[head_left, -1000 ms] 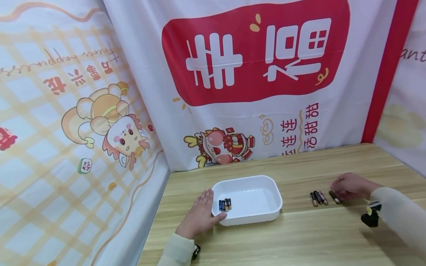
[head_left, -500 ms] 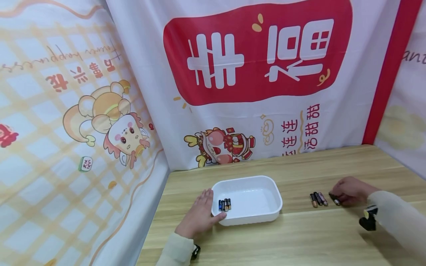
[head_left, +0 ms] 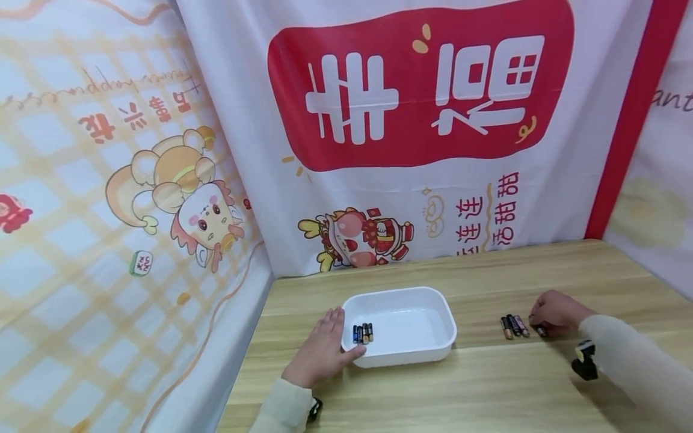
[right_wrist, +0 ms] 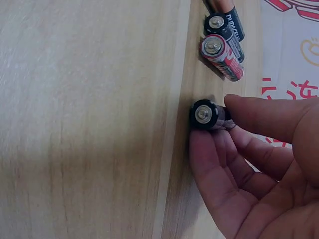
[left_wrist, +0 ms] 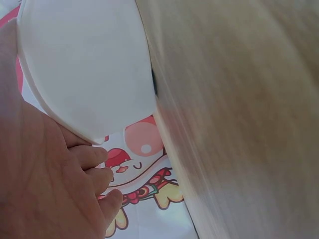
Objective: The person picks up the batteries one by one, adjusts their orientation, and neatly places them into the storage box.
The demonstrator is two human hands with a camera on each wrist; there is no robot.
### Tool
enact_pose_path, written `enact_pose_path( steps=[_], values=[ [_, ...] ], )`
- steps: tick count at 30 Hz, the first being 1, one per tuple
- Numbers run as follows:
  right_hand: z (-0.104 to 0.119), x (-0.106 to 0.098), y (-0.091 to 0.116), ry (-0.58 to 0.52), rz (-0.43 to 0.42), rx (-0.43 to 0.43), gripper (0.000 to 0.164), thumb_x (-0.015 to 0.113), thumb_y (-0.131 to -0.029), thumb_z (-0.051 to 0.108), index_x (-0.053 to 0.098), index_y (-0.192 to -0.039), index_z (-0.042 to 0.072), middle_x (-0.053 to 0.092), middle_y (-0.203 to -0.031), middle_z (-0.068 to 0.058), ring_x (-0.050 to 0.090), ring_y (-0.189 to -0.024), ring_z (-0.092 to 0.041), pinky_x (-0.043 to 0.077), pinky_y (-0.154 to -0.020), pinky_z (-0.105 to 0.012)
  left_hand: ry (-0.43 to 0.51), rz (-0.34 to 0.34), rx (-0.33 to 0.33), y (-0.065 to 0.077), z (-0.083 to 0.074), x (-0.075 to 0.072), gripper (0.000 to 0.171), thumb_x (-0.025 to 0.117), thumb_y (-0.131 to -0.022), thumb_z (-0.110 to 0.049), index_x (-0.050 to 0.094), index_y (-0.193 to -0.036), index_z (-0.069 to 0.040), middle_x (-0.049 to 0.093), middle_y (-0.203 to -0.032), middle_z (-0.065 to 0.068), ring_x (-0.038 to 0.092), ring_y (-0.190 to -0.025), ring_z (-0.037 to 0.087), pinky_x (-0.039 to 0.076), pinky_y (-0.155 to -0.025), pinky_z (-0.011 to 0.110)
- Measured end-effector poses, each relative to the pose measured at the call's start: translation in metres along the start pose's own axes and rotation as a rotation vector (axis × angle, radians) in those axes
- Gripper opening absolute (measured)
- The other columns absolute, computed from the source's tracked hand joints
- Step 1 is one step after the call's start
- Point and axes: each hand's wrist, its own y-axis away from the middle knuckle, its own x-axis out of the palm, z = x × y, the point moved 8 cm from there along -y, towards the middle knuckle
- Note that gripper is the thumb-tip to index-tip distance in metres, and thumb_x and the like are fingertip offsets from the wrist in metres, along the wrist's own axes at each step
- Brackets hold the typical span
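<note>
My left hand (head_left: 316,349) rests against the left end of a white plastic tray (head_left: 403,359). Its fingers lie fairly straight along the outside, the thumb at the front rim. The left wrist view shows the same hand beside the tray's wall (left_wrist: 89,64). Several small batteries (head_left: 363,334) lie side by side in the tray's left part. Over on the right, my right hand (head_left: 560,311) pinches a dark battery (right_wrist: 204,114) between thumb and fingers, low at the tabletop. Close by lie three more, among them a pink-and-silver battery (right_wrist: 224,57) and a black Duracell battery (right_wrist: 233,22).
All of it stands on a wood-grain table (head_left: 465,391). Behind hangs a white cloth (head_left: 444,180) with red print, and a checked cloth (head_left: 92,240) covers the left side. A dark strap (head_left: 585,361) is around the right wrist.
The right hand's fingers have closed on the single battery and shifted it slightly left, nearer the row of three. The left hand and tray stay together, almost unmoved.
</note>
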Motion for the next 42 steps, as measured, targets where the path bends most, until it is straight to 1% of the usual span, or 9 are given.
enact_pose_path(
  steps=[2, 6, 9, 13, 22, 28, 31, 38, 42],
  values=[
    [-0.002, 0.001, 0.000, 0.004, -0.002, 0.004, 0.007, 0.063, -0.086, 0.002, 0.065, -0.089, -0.004, 0.060, -0.075, -0.005, 0.056, -0.066, -0.018, 0.055, -0.059, -0.033, -0.009, 0.004, 0.008, -0.001, 0.000, 0.000, 0.103, 0.039, -0.090, -0.074, 0.012, -0.154, 0.001, 0.009, -0.160, 0.015, 0.009, -0.146, 0.033, 0.013, -0.117, 0.048],
    [0.001, 0.001, 0.003, -0.045, 0.010, -0.034, 0.009, 0.060, -0.087, -0.001, 0.063, -0.091, -0.008, 0.058, -0.072, -0.006, 0.055, -0.065, -0.018, 0.055, -0.059, -0.035, -0.015, 0.018, 0.002, -0.002, 0.001, 0.001, 0.103, 0.038, -0.089, -0.075, 0.011, -0.155, 0.000, 0.008, -0.161, 0.015, 0.007, -0.147, 0.032, 0.013, -0.117, 0.047],
    [0.004, 0.001, 0.003, -0.079, 0.031, -0.044, 0.013, 0.057, -0.088, -0.002, 0.062, -0.097, -0.012, 0.057, -0.072, -0.006, 0.055, -0.066, -0.018, 0.056, -0.060, -0.036, -0.013, 0.031, -0.014, -0.001, 0.003, 0.001, 0.103, 0.037, -0.089, -0.076, 0.009, -0.155, -0.001, 0.007, -0.161, 0.014, 0.006, -0.147, 0.031, 0.011, -0.117, 0.046],
    [0.005, -0.003, 0.002, -0.092, 0.036, -0.039, 0.021, 0.054, -0.090, -0.003, 0.059, -0.105, -0.016, 0.056, -0.073, -0.005, 0.055, -0.066, -0.019, 0.057, -0.062, -0.037, -0.007, 0.033, -0.014, 0.000, 0.004, 0.000, 0.103, 0.037, -0.089, -0.075, 0.009, -0.155, -0.001, 0.006, -0.161, 0.014, 0.006, -0.147, 0.031, 0.011, -0.117, 0.046],
    [0.014, -0.009, 0.003, -0.181, 0.055, -0.053, 0.027, 0.050, -0.095, -0.003, 0.052, -0.115, -0.021, 0.060, -0.085, -0.011, 0.060, -0.075, -0.022, 0.058, -0.068, -0.040, 0.000, 0.034, -0.013, 0.001, 0.002, -0.002, 0.102, 0.038, -0.090, -0.074, 0.010, -0.155, -0.001, 0.006, -0.161, 0.013, 0.006, -0.147, 0.032, 0.012, -0.117, 0.047],
    [0.021, -0.004, 0.004, -0.274, 0.070, -0.050, 0.031, 0.051, -0.095, -0.003, 0.049, -0.119, -0.022, 0.061, -0.083, -0.010, 0.062, -0.074, -0.021, 0.058, -0.069, -0.039, -0.002, 0.037, -0.021, 0.000, 0.002, -0.001, 0.103, 0.038, -0.089, -0.075, 0.011, -0.155, -0.001, 0.009, -0.161, 0.015, 0.007, -0.147, 0.032, 0.013, -0.117, 0.048],
    [0.026, -0.002, 0.004, -0.315, 0.075, -0.062, 0.030, 0.051, -0.095, -0.003, 0.049, -0.118, -0.022, 0.060, -0.081, -0.009, 0.062, -0.074, -0.021, 0.058, -0.069, -0.039, 0.001, 0.036, -0.020, -0.001, 0.001, -0.002, 0.103, 0.038, -0.089, -0.075, 0.012, -0.155, -0.001, 0.011, -0.161, 0.016, 0.008, -0.147, 0.033, 0.013, -0.117, 0.048],
    [0.037, 0.005, 0.001, -0.410, 0.114, -0.095, 0.021, 0.052, -0.097, 0.000, 0.054, -0.113, -0.014, 0.061, -0.079, -0.007, 0.062, -0.076, -0.019, 0.058, -0.072, -0.040, 0.014, 0.038, -0.011, 0.000, 0.001, -0.002, 0.103, 0.039, -0.089, -0.075, 0.011, -0.155, 0.000, 0.011, -0.161, 0.016, 0.009, -0.147, 0.033, 0.014, -0.117, 0.048],
    [0.049, 0.010, 0.002, -0.428, 0.129, -0.122, 0.021, 0.051, -0.098, 0.001, 0.054, -0.114, -0.012, 0.061, -0.081, -0.007, 0.062, -0.074, -0.018, 0.058, -0.071, -0.038, 0.017, 0.044, -0.016, 0.000, 0.002, -0.001, 0.104, 0.038, -0.089, -0.076, 0.010, -0.155, -0.001, 0.007, -0.161, 0.014, 0.007, -0.147, 0.031, 0.012, -0.117, 0.046]
  ],
)
